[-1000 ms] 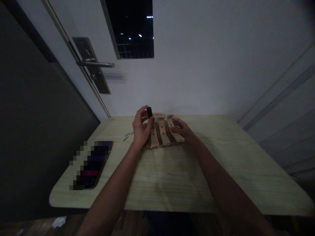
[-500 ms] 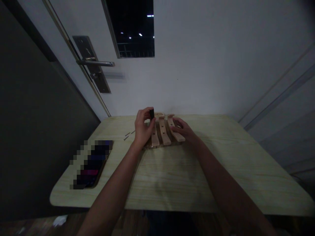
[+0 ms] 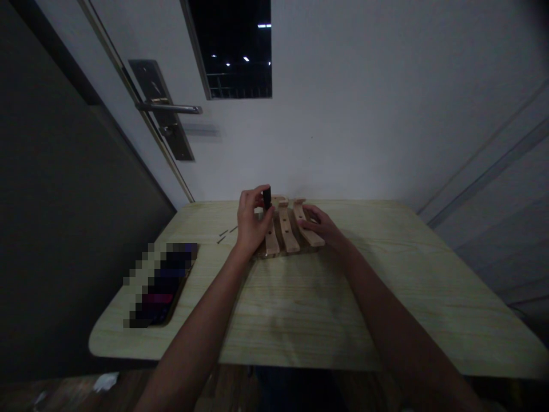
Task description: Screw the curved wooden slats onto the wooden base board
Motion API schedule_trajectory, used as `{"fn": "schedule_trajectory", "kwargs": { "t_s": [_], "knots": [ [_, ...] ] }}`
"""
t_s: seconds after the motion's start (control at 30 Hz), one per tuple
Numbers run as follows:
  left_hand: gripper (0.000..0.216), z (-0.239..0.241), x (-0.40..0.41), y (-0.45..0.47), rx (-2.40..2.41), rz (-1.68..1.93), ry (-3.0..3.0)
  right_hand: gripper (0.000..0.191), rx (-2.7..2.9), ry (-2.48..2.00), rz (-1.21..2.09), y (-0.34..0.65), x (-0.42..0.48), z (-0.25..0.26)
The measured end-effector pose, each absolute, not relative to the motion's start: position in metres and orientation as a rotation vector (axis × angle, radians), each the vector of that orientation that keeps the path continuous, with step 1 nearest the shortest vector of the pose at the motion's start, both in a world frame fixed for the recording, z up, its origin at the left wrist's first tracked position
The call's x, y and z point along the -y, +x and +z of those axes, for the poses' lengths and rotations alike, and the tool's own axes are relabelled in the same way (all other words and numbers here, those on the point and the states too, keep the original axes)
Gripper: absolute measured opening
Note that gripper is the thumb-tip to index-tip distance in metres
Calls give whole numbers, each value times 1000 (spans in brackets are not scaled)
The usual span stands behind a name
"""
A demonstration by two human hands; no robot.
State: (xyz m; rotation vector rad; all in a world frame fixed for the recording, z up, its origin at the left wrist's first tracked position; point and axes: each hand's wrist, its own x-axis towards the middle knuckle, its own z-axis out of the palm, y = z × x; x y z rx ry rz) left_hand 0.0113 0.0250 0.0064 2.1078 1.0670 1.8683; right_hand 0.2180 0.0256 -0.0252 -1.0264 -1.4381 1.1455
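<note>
Three curved wooden strips (image 3: 289,241) lie on the table (image 3: 317,320). The left hand (image 3: 252,222), pinched around a black handle (image 3: 267,197), now curls a finger over its top, apparently steadying it near the leftmost strip (image 3: 272,246); the right hand (image 3: 323,225) keeps gripping the rightmost strip (image 3: 312,237).

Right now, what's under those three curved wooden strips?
A brown layer shows in the gaps between the wooden strips. What sits directly beneath each strip is covered, and the left hand hides more at the left.
</note>
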Motion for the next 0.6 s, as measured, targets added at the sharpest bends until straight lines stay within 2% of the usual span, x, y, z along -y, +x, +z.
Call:
{"fn": "schedule_trajectory", "kwargs": {
  "t_s": [0.3,0.6],
  "knots": [
    [57,3,-22,14,-919,1738,2100,54,1466,-1028,1116,218,-25,-24],
    [49,2,-28,10,-1160,1884,2081,56,1426,-1015,1147,218,-28,-29]
  ]
}}
